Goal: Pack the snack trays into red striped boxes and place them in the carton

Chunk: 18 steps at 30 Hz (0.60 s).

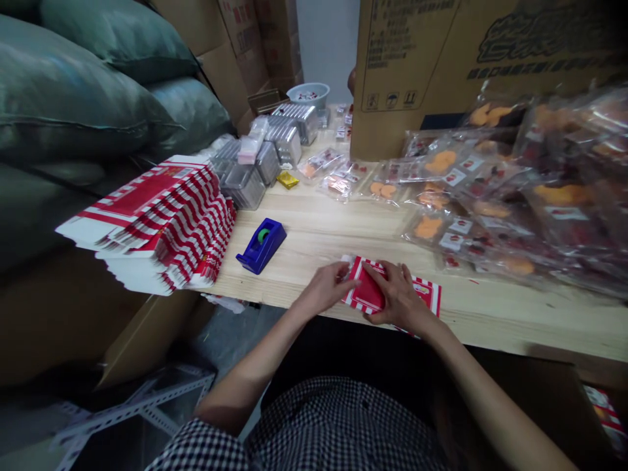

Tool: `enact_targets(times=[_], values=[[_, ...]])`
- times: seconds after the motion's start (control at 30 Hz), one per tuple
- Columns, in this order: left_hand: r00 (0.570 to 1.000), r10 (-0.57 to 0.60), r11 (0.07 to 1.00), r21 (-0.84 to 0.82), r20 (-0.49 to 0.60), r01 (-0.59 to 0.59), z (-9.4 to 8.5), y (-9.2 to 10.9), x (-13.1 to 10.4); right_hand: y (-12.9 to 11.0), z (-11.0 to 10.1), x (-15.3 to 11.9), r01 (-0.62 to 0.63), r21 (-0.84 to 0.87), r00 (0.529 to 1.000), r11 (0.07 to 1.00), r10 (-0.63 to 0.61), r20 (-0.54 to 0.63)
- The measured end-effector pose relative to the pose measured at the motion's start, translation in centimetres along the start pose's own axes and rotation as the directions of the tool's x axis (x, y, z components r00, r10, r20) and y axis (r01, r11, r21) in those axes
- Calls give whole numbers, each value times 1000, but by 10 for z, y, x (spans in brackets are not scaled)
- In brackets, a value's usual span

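A small red carton with white-striped edges (364, 292) is at the front edge of the wooden table, held between both hands. My left hand (325, 288) has its fingers closed at the carton's left end, by a pale flap. Over the carton's right part, my right hand (398, 297) grips with fingers and thumb around its sides. Another red-and-white striped printed piece (432, 294) lies partly hidden beneath my right hand and wrist. To the left stands a blue tape dispenser (262, 246) with a green core.
Flat red-and-white cartons (157, 216) are stacked at left. Behind them stand clear plastic cases (245, 180), a gold packet (287, 180) and a pale bowl (309, 95). Clear bags with orange pieces (490, 203) heap up at right, before a large cardboard box (422, 72). Grey-green sacks (83, 98) are far left.
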<state>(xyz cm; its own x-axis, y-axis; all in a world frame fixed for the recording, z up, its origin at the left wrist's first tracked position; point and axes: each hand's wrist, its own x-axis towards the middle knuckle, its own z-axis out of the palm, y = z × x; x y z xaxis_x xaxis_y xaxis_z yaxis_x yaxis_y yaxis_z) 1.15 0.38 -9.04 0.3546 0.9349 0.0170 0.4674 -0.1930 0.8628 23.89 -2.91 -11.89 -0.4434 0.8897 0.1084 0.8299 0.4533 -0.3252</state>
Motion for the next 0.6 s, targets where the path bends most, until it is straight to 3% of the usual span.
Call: enact_targets(times=[0.07,0.13,0.2,0.23,0.27,0.3,0.37,0.47,0.53,0.6], values=[[994,107,994,31,-11,-106,10,6,-7,-7,-7,3,-42,39,998,998,44,-54],[964,208,976,98,-165,-193,8,20,-9,-17,-22,10,-108,98,976,989,125,-176],[872,261,963,174,-413,-206,-2,41,-6,-33,-38,18,-180,185,903,966,237,-359],[821,254,966,171,-511,-193,-7,52,-4,-42,-45,22,-208,233,841,950,296,-453],[802,229,973,118,-552,-197,-11,62,-2,-52,-50,26,-225,275,773,935,343,-534],[819,192,976,19,-540,-217,-13,70,0,-61,-53,28,-229,300,710,926,370,-600],[907,134,937,-246,-400,-247,-12,76,3,-77,-51,29,-219,338,636,915,396,-662],[975,113,856,-479,-192,-194,-12,66,9,-84,-44,18,-148,449,633,881,433,-641],[984,134,861,-479,-115,-173,-19,57,13,-77,-46,7,-67,471,623,879,406,-669],[982,182,887,-422,-52,-187,-28,52,16,-64,-55,-3,30,413,641,910,300,-706]])
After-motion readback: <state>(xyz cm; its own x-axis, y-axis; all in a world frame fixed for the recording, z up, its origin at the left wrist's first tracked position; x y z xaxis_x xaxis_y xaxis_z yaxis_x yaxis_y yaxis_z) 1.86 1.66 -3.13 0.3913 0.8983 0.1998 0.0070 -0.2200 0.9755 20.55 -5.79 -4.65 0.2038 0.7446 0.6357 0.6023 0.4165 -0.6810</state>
